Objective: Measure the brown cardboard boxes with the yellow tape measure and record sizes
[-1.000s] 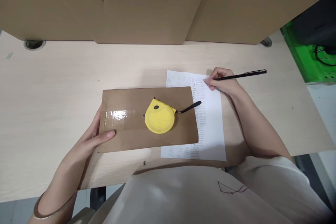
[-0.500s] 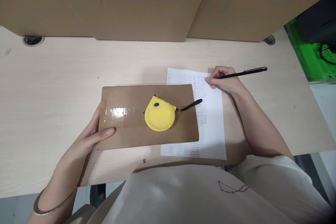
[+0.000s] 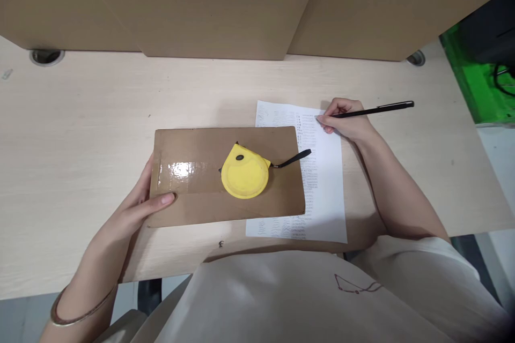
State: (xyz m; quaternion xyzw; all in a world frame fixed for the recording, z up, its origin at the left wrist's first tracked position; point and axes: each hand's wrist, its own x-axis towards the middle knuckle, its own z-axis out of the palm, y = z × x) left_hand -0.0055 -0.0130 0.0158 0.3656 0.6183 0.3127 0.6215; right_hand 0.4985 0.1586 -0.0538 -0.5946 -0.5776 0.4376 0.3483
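Indoor light, moderate, fairly even on the desk [image 3: 80,102]; source out of frame, looks overhead. Cardboard panels [image 3: 217,10] up top dimmer. Hard white glare on the clear tape [image 3: 179,170] at the left part of the cardboard box [image 3: 205,144]. Soft shadows beside the right forearm [image 3: 396,187] and along the box's far edge. Paper [image 3: 328,198] print too soft to read. Wide-angle stretch at edges, bottom-right corner darkened.

Office: desk [image 3: 80,112] (2 cable grommets [image 3: 47,57]).
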